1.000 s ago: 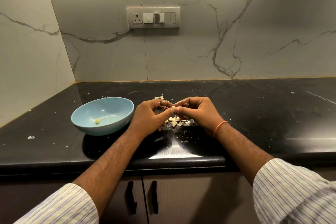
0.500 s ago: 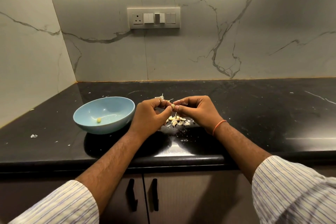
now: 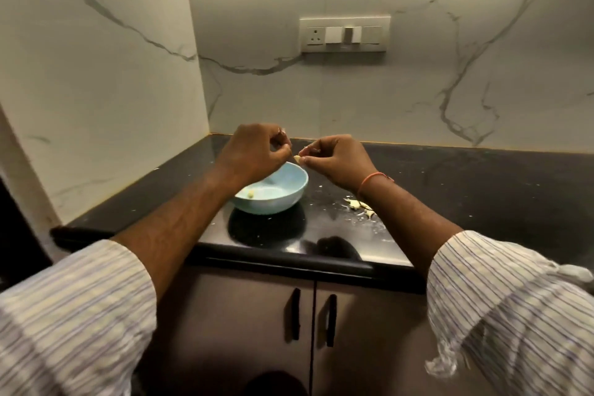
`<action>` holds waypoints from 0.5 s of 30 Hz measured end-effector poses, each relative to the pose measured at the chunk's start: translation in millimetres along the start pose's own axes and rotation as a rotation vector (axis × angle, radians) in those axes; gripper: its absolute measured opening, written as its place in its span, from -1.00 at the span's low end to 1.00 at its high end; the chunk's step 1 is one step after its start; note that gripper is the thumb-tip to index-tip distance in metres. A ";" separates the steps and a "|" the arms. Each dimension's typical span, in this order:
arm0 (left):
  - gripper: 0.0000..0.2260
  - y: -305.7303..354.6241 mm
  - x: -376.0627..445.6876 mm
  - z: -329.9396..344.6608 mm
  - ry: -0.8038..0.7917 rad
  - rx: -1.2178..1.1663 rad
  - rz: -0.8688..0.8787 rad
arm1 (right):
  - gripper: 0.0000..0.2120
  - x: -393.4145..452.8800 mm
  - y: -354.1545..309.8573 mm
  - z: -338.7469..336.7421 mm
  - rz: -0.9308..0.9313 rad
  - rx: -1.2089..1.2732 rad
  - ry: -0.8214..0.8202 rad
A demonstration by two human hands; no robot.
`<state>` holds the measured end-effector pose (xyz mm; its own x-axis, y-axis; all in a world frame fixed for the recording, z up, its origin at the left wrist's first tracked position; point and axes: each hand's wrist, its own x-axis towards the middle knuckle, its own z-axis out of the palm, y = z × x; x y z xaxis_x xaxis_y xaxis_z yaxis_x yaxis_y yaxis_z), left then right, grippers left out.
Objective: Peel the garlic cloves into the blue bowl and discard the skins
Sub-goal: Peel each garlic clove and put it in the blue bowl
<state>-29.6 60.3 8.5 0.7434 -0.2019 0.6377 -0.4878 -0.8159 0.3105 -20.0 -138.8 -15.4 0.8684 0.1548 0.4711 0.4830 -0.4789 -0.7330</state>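
Right hand pinching a small pale garlic clove above the round light-blue bowl on the black stone bench, left hand pinching a thin skin strip, one peeled clove inside, papery skins just right, no legible writing.

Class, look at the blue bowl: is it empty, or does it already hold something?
Not empty. The blue bowl stands upright on the counter with one peeled garlic clove lying on its floor; otherwise bare.
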 end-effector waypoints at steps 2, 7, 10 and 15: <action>-0.88 -15.6 -2.1 -13.9 -0.046 0.026 -0.047 | -0.90 8.3 -6.5 17.6 -0.032 -0.159 -0.051; -0.86 -28.5 -6.5 -23.0 -0.077 -0.003 -0.075 | -0.89 13.1 -15.3 24.8 -0.045 -0.329 -0.102; -0.87 -14.2 -6.4 -15.4 -0.079 -0.008 -0.037 | -0.88 5.2 -13.1 0.8 -0.047 -0.348 -0.071; -0.84 35.7 -7.4 17.3 -0.048 -0.075 0.068 | -0.75 -16.5 6.6 -53.7 0.084 -0.376 -0.067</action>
<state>-44.6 23.3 2.7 0.7277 -0.2823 0.6252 -0.5694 -0.7567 0.3211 -37.1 -190.9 -1.7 0.9147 0.1513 0.3747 0.3455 -0.7738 -0.5309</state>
